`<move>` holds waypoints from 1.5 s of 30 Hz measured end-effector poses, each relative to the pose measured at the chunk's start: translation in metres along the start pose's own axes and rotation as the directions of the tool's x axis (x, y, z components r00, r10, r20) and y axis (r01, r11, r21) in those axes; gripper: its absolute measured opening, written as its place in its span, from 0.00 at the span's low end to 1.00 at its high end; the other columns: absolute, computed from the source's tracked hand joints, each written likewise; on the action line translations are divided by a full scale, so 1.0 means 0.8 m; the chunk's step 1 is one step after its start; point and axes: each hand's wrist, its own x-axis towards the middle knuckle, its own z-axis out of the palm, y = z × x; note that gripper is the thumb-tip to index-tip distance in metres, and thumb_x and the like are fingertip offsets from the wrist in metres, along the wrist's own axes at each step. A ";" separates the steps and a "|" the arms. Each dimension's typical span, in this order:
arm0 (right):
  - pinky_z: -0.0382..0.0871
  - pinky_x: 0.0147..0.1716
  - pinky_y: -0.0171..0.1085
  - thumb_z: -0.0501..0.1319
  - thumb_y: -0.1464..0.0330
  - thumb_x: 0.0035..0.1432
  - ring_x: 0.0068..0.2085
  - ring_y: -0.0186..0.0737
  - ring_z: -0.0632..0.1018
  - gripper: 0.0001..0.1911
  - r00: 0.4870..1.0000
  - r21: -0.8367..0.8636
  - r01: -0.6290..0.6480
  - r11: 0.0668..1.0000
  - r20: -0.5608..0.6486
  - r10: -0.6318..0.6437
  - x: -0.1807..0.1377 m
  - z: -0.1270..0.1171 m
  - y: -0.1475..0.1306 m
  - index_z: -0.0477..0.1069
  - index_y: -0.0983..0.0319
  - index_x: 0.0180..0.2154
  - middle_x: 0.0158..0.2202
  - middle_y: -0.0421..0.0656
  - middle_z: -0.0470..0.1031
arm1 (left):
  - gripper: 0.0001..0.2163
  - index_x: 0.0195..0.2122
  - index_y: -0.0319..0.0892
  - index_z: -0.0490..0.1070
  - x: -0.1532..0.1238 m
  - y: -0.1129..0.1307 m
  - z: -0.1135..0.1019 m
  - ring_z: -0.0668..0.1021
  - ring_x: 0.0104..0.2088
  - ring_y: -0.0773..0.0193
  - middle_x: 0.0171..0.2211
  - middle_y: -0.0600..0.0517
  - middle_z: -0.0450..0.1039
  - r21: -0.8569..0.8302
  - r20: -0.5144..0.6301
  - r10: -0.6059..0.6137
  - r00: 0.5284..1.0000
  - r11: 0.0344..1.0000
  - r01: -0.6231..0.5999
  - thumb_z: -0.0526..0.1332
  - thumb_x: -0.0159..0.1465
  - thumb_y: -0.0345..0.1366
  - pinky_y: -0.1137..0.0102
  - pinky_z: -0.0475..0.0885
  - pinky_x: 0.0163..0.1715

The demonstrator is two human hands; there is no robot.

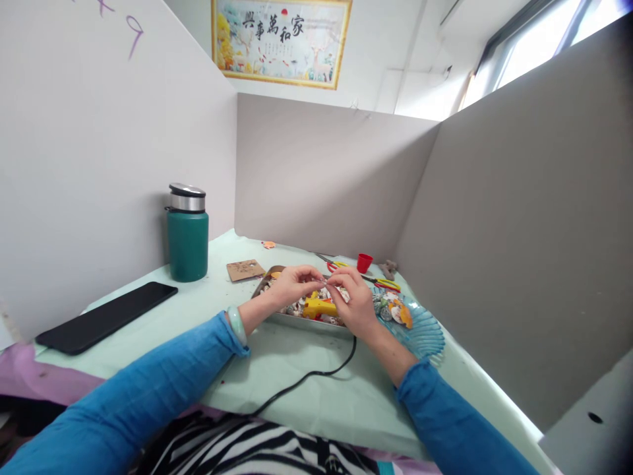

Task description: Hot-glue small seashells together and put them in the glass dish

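My left hand and my right hand meet fingertip to fingertip over a metal tray full of small shells and trinkets. Both hands pinch a tiny pale piece between them; I cannot make out what it is. A yellow glue gun lies in the tray just under my hands, and its black cord trails toward me. A pale bangle sits on my left wrist. Both sleeves are blue.
A green flask stands at the left, with a black phone lying nearer me. A brown card, a red cup, yellow-handled scissors and a blue shell-shaped dish surround the tray. Grey partition walls enclose the table.
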 end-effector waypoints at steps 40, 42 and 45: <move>0.66 0.31 0.34 0.58 0.64 0.56 0.29 0.34 0.70 0.07 0.934 0.288 -0.356 0.889 0.135 0.331 0.003 0.002 0.002 0.66 0.61 0.31 0.29 0.40 0.69 | 0.15 0.36 0.38 0.68 -0.002 0.003 -0.001 0.71 0.22 0.72 0.25 0.55 0.67 -0.311 0.095 -0.165 0.982 0.932 0.186 0.65 0.54 0.42 0.74 0.67 0.23; 0.66 0.30 0.34 0.58 0.63 0.56 0.28 0.34 0.70 0.08 0.916 0.298 -0.399 0.867 0.168 0.364 0.004 0.002 0.002 0.66 0.61 0.31 0.28 0.39 0.69 | 0.15 0.38 0.39 0.67 -0.001 0.003 -0.002 0.71 0.22 0.72 0.27 0.54 0.69 -0.290 0.062 -0.136 0.989 0.946 0.148 0.65 0.54 0.42 0.74 0.67 0.24; 0.66 0.29 0.34 0.58 0.62 0.55 0.28 0.34 0.70 0.09 0.892 0.295 -0.449 0.843 0.201 0.405 0.004 0.002 0.001 0.66 0.61 0.31 0.27 0.39 0.69 | 0.13 0.36 0.38 0.68 0.000 0.003 -0.001 0.71 0.22 0.72 0.25 0.55 0.68 -0.199 0.029 -0.072 0.997 0.977 0.076 0.64 0.54 0.40 0.76 0.66 0.23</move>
